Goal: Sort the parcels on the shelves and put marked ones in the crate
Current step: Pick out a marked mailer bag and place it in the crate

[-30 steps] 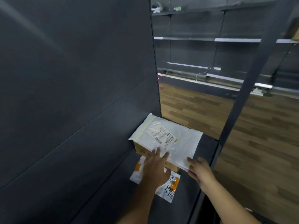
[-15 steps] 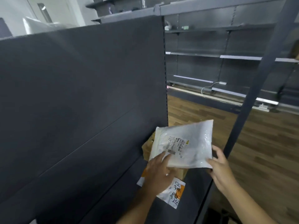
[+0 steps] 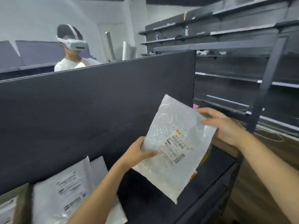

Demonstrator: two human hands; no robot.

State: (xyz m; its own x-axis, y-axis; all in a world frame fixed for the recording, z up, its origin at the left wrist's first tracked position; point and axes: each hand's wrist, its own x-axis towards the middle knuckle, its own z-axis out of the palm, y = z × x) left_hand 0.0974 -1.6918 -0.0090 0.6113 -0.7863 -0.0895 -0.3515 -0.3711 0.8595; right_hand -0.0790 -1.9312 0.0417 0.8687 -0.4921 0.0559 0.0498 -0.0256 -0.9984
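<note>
**Dark shelving aisle: a padded parcel held in both hands**

Dark grey shelving units (image 3: 242,75) lined the room above a wood-patterned floor (image 3: 262,183), and a dark back panel (image 3: 97,110) rose behind the near shelf (image 3: 210,180). A white bubble-wrap parcel (image 3: 168,126) was held tilted in the air above this shelf, its printed label (image 3: 175,147) facing the camera. The left hand (image 3: 137,153) gripped the parcel's lower left edge, thumb across the front. The right hand (image 3: 226,125) gripped the upper right edge, fingers curled over it. A brown parcel (image 3: 207,151) lay mostly hidden behind the held one. Flat white parcels (image 3: 64,191) rested on the shelf at lower left, beside a cardboard box (image 3: 14,206). Beyond the panel stood another person (image 3: 71,62) wearing a white headset (image 3: 72,42).
</note>
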